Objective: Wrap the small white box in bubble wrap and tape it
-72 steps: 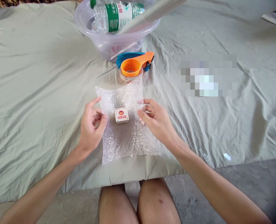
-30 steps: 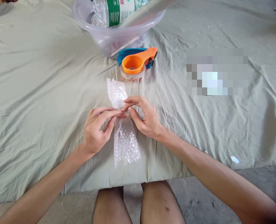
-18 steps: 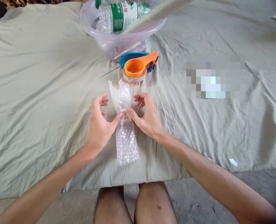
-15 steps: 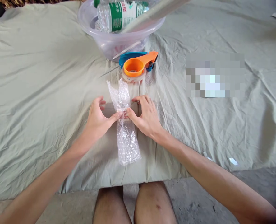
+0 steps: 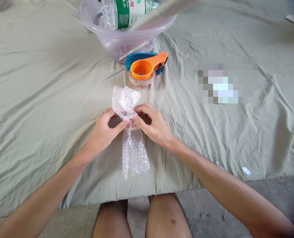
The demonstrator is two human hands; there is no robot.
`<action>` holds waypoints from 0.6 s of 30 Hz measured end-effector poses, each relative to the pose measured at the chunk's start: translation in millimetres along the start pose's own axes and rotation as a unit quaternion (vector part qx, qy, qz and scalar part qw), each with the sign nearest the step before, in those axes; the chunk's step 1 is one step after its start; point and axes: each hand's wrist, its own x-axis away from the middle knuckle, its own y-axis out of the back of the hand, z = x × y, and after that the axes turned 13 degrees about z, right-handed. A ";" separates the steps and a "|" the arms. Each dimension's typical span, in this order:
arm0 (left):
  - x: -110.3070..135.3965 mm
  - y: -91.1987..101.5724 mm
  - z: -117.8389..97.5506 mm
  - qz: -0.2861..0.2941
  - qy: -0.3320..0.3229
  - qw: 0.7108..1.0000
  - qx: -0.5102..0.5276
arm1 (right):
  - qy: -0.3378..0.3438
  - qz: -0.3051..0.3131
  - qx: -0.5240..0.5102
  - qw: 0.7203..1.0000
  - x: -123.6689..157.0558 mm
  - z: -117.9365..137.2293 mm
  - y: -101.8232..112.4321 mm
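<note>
Both hands meet at the middle of a folded strip of bubble wrap that lies lengthwise on the pale green cloth near its front edge. The left hand pinches the wrap from its side between thumb and forefinger; the right hand pinches from the opposite side, so the two grips close the wrap over a small box, of which only a sliver of red-printed label shows between the fingertips. The pinch sits where the box is, evidently to keep the folded sides from springing open. The far end of the wrap stands up loose and bunched above the fingers; the near end lies flat toward the person's knees.

Beyond the hands, near but apart from them, sits an orange and blue tape dispenser with a clear roll (within easy reach). Behind it stands a clear plastic basin holding a water bottle with a green label. A pixelated patch lies to the right; its content cannot be told.
</note>
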 end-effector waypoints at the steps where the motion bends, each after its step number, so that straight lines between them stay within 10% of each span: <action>1: 0.1 -1.0 0.4 0.006 -0.010 1.000 0.019 | -0.001 0.003 -0.015 1.000 -0.2 0.9 0.9; 11: 2.6 -10.7 11.0 -0.050 -0.116 0.992 -0.017 | 0.022 -0.020 -0.119 0.992 -1.3 -5.3 1.4; 18: 5.2 -11.0 16.1 -0.066 -0.183 0.974 -0.112 | 0.124 -0.050 0.024 0.991 4.1 -9.3 -4.6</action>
